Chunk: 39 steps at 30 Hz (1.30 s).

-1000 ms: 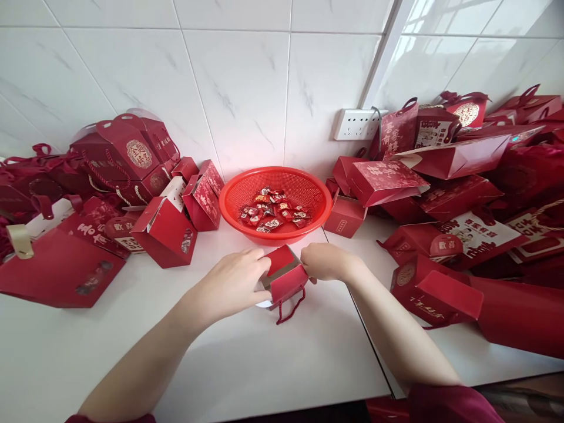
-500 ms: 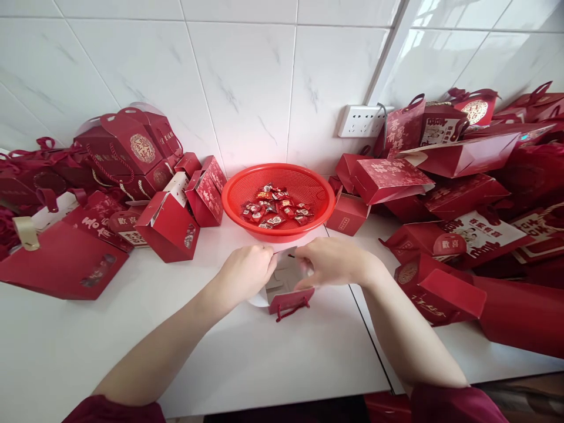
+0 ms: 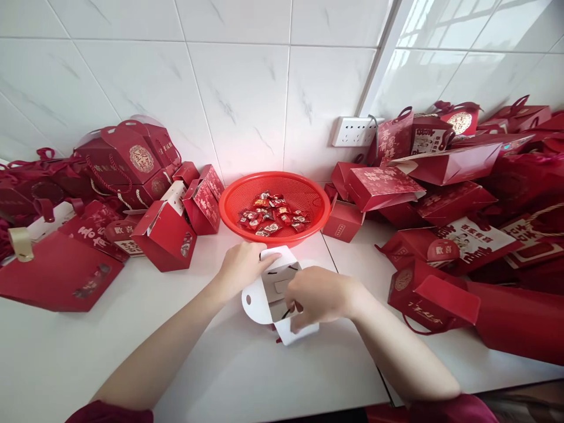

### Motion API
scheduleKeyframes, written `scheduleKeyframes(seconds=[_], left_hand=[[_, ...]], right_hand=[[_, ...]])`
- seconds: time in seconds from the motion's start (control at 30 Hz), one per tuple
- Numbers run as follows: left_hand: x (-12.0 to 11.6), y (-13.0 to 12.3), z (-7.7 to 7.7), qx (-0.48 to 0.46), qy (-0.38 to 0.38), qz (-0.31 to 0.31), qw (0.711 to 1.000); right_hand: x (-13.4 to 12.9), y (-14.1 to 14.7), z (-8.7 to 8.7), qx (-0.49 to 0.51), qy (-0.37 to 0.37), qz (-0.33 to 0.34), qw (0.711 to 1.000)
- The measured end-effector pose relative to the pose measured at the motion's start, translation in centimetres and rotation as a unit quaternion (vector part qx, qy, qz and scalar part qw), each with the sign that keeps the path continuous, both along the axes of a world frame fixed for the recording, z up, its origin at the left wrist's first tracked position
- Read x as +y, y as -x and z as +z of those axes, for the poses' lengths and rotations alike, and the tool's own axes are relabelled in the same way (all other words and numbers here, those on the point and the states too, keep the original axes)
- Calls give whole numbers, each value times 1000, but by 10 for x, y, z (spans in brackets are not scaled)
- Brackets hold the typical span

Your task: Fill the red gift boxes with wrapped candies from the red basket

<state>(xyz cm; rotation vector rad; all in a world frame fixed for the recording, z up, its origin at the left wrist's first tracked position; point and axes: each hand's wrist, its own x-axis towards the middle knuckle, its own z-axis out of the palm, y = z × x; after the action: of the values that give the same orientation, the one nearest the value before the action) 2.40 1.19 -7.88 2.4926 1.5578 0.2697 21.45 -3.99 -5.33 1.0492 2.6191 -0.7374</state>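
In the middle of the counter stands a small gift box (image 3: pixel 277 288), red outside and white inside, with its top open and its flaps spread outward. My left hand (image 3: pixel 241 269) pinches the far flap between thumb and fingers. Curled over the right and near side, my right hand (image 3: pixel 321 295) has thumb and index finger at the near flap; it covers part of the box's inside. A rounded white flap with a hole sticks out to the left. Just behind the box, a red plastic basket (image 3: pixel 229 212) holds several wrapped candies (image 3: pixel 274 212).
Red gift boxes (image 3: pixel 163 235) crowd the left side of the white counter (image 3: pixel 211 376). More red boxes and bags (image 3: pixel 434 294) are heaped on the right. A power strip (image 3: pixel 353 131) is fixed to the tiled wall (image 3: pixel 247 88) behind. A dark seam crosses the counter right of the box.
The far, near and left flaps now show white, opened outward. My right hand has moved down to the near side of the box. The whole view has shifted slightly.
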Motion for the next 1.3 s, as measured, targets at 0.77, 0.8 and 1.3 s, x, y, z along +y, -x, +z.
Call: scheduleKeyframes(seconds=[0.77,0.8,1.3], left_hand=[[17,10,-17,-63,21,-140,988],[19,10,-19,-68,5,-134,989],[35,26,-72,-201,-344,-117,910]], right_hand=[[-5,31,-14,-67,-150,-32,986],[-3,32,-15,-55,-156,-32,986],[15,36,-30,0,-74,-25,997]])
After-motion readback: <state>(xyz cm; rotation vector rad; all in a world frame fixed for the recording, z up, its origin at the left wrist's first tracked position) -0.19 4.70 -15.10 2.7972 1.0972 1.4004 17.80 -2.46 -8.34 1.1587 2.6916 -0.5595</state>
